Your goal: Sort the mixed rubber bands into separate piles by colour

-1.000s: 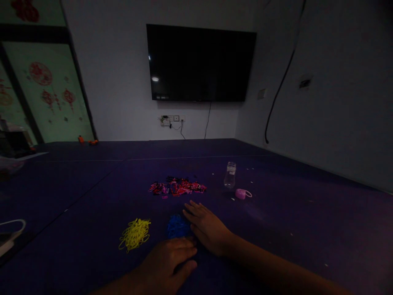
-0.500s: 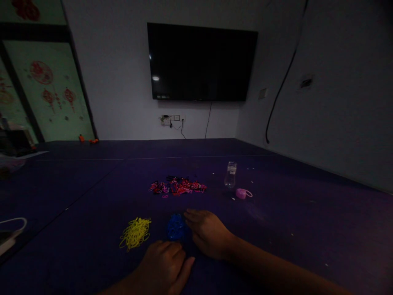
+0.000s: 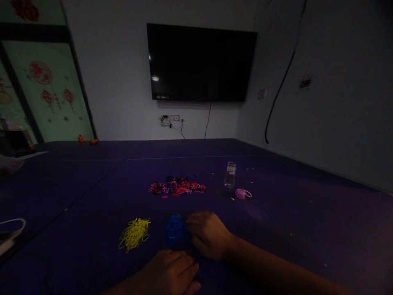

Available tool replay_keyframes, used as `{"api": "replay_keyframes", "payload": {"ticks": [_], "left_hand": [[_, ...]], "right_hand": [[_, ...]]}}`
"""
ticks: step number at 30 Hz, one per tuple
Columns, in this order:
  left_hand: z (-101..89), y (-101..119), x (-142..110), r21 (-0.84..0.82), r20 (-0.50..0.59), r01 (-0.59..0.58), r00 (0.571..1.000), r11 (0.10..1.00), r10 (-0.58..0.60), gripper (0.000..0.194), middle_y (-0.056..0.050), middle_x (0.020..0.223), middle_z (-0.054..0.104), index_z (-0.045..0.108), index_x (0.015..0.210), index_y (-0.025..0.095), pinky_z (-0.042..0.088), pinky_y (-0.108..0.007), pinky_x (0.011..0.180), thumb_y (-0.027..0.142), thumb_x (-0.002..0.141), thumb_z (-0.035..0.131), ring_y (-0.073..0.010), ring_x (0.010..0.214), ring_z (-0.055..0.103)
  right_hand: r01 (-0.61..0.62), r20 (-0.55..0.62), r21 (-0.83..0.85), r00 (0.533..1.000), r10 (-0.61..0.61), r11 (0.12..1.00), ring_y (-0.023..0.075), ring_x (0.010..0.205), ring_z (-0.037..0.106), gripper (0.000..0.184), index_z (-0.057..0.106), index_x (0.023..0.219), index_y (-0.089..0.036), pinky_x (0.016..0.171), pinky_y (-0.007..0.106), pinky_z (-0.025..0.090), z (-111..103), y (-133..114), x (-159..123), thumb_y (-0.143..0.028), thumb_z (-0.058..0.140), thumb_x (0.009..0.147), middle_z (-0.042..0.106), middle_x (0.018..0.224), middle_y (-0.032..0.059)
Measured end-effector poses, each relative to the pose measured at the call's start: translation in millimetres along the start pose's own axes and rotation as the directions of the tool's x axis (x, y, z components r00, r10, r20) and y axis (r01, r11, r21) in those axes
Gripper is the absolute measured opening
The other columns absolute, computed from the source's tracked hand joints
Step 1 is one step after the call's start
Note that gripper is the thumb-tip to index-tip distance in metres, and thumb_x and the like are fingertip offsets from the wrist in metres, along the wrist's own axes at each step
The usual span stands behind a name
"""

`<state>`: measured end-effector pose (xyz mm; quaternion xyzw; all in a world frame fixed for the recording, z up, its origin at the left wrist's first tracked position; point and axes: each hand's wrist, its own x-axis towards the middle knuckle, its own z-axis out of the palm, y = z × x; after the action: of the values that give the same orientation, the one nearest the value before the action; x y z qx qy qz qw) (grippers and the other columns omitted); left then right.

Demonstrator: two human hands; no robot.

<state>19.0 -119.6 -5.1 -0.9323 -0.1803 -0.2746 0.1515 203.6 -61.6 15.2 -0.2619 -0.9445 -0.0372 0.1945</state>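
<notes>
A small heap of blue rubber bands [image 3: 176, 230] lies on the dark purple surface [image 3: 276, 229] in front of me. My right hand [image 3: 210, 235] rests just to the right of that heap, its fingers bent together and their tips by its edge. Nearer to me, below the blue heap, is my left hand [image 3: 173, 272], fingers curled and thumb drawn in. What either hand holds, if anything, is hidden. Left of the blue heap sits a loose pile of yellow rubber bands [image 3: 135, 234]. Farther off spreads a mixed pile of pink, red and black bands [image 3: 181, 187].
Beyond my right hand stands a clear bottle [image 3: 230, 176], with a pink looped cap [image 3: 241, 194] beside it. A white-edged object [image 3: 10, 241] lies at the left edge. White scraps dot the surface. A television [image 3: 202, 63] hangs on the far wall.
My left hand has moved slightly right and towards me, and its thumb has folded in. My right hand's fingertips have shifted a little to the right, away from the blue heap.
</notes>
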Motion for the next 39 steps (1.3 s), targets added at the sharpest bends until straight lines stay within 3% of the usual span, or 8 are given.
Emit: {"api": "replay_keyframes", "payload": {"ticks": [5, 8, 10, 15, 20, 28, 35, 39], "left_hand": [[-5.6, -1, 6, -0.047, 0.021, 0.017, 1.000, 0.999, -0.016, 0.032, -0.011, 0.099, 0.070, 0.062, 0.105, 0.010, 0.055, -0.025, 0.071, 0.028, 0.096, 0.036, -0.0196, 0.090, 0.066], [-9.2, -2, 8, -0.031, 0.039, 0.033, 0.999, 0.999, -0.032, 0.039, -0.014, 0.101, 0.069, 0.062, 0.106, 0.008, 0.055, -0.026, 0.071, 0.030, 0.097, 0.031, -0.0205, 0.091, 0.066], [-11.0, -1, 9, -0.019, -0.008, 0.042, 0.999, 0.999, -0.042, 0.040, -0.013, 0.098, 0.070, 0.063, 0.104, 0.009, 0.055, -0.026, 0.069, 0.030, 0.098, 0.029, -0.0201, 0.089, 0.067], [-13.3, 5, 5, 0.032, -0.231, 0.047, 0.972, 0.998, -0.039, 0.035, -0.002, 0.062, 0.067, 0.065, 0.078, 0.015, 0.047, -0.023, 0.050, 0.022, 0.095, 0.035, -0.0141, 0.055, 0.064], [-11.6, 7, 4, 0.182, -0.279, 0.138, 0.957, 0.973, -0.084, 0.038, 0.002, 0.040, 0.048, 0.050, 0.048, 0.019, 0.030, -0.026, 0.037, 0.012, 0.085, 0.039, -0.0121, 0.034, 0.045], [-2.8, 3, 0, 0.230, -0.164, 0.315, 0.945, 0.921, -0.282, 0.014, 0.001, 0.044, 0.052, 0.049, 0.050, 0.020, 0.033, -0.023, 0.041, 0.012, 0.062, 0.047, -0.0147, 0.038, 0.048], [-10.7, 4, 3, 0.237, -0.069, 0.370, 0.929, 0.898, -0.364, 0.012, 0.000, 0.050, 0.057, 0.053, 0.054, 0.018, 0.037, -0.023, 0.044, 0.012, 0.064, 0.049, -0.0156, 0.043, 0.053], [-10.3, 3, 4, 0.231, -0.115, 0.339, 0.940, 0.912, -0.320, 0.013, 0.000, 0.048, 0.056, 0.053, 0.054, 0.019, 0.036, -0.024, 0.043, 0.012, 0.064, 0.048, -0.0159, 0.042, 0.052]], "right_hand": [[-0.002, -0.033, -0.030, 0.999, 0.001, 1.000, 0.0172, 0.071, 0.053, 0.011, 0.052, 0.070, -0.018, 0.065, 0.029, 0.039, 2, 2, -2, -0.017, 0.041, 0.073, 0.059, 0.073, 0.0055], [0.009, -0.043, -0.048, 0.999, -0.012, 0.999, 0.0163, 0.064, 0.049, 0.010, 0.049, 0.066, -0.019, 0.060, 0.028, 0.036, 3, 3, -2, -0.018, 0.040, 0.072, 0.056, 0.067, 0.0041], [0.024, -0.055, -0.048, 0.998, -0.026, 0.999, 0.0158, 0.062, 0.047, 0.011, 0.046, 0.064, -0.019, 0.058, 0.028, 0.034, 3, 3, -2, -0.019, 0.039, 0.072, 0.055, 0.065, 0.0035], [0.115, -0.098, -0.024, 0.988, -0.117, 0.993, 0.0147, 0.057, 0.044, 0.014, 0.042, 0.061, -0.021, 0.054, 0.028, 0.032, 1, 3, -2, -0.021, 0.036, 0.074, 0.051, 0.060, 0.0025], [0.296, -0.034, -0.009, 0.954, -0.296, 0.955, 0.0126, 0.049, 0.042, 0.019, 0.043, 0.062, -0.021, 0.046, 0.027, 0.028, 7, -1, -4, -0.027, 0.034, 0.077, 0.051, 0.058, 0.0010], [0.284, 0.043, -0.060, 0.959, -0.282, 0.957, 0.0110, 0.047, 0.043, 0.019, 0.049, 0.066, -0.019, 0.042, 0.026, 0.023, 8, -3, -6, -0.029, 0.037, 0.078, 0.054, 0.058, 0.0005], [0.202, 0.080, -0.063, 0.977, -0.197, 0.977, 0.0109, 0.050, 0.044, 0.013, 0.050, 0.071, -0.018, 0.044, 0.025, 0.022, 4, -1, -5, -0.024, 0.039, 0.074, 0.056, 0.062, 0.0009], [0.241, 0.036, -0.045, 0.970, -0.239, 0.970, 0.0111, 0.048, 0.042, 0.016, 0.050, 0.069, -0.019, 0.044, 0.026, 0.021, 6, -1, -6, -0.026, 0.037, 0.074, 0.054, 0.060, 0.0010]]}}
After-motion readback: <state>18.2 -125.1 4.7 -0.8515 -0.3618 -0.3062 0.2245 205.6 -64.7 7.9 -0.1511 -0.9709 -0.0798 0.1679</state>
